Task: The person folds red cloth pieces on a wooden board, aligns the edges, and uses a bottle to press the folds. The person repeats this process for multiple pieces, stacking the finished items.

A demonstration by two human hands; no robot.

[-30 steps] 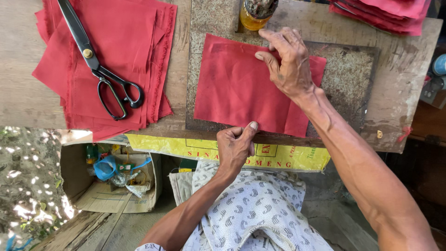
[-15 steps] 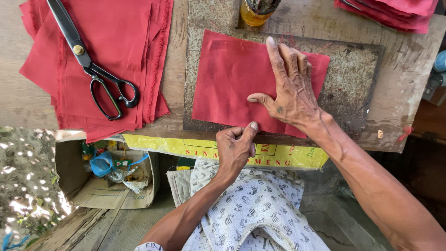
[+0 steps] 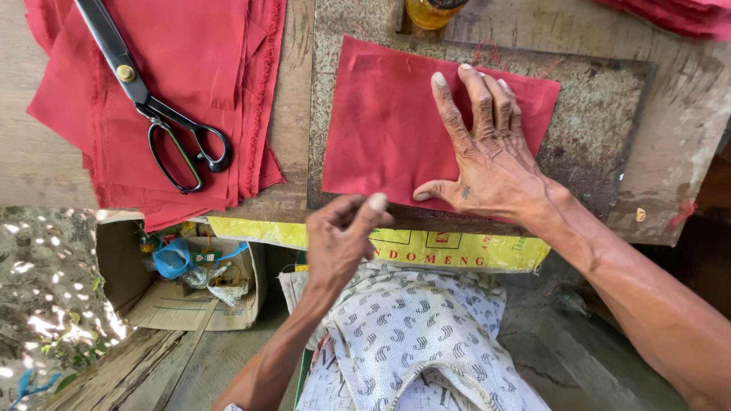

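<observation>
A red rectangular cloth piece (image 3: pixel 388 129) lies flat on a speckled grey board (image 3: pixel 601 114) on the wooden bench. My right hand (image 3: pixel 483 152) rests palm down on the cloth's right half, fingers spread and pointing away from me. My left hand (image 3: pixel 343 240) hovers just off the bench's near edge below the cloth, fingers loosely curled with the thumb up, holding nothing that I can see. Black-handled scissors (image 3: pixel 152 106) lie on a stack of red cloth (image 3: pixel 190 68) at the left.
A yellow jar (image 3: pixel 434 11) stands at the board's far edge. More red cloth (image 3: pixel 685 15) sits at the top right. A yellow printed strip (image 3: pixel 426 247) hangs along the bench front. Below left is a cardboard box (image 3: pixel 183 297) of odds and ends. White patterned fabric (image 3: pixel 411 335) covers my lap.
My right hand slid from the cloth's far right corner to lie flat on its right half. My left hand came off the cloth's near edge and drew back toward me.
</observation>
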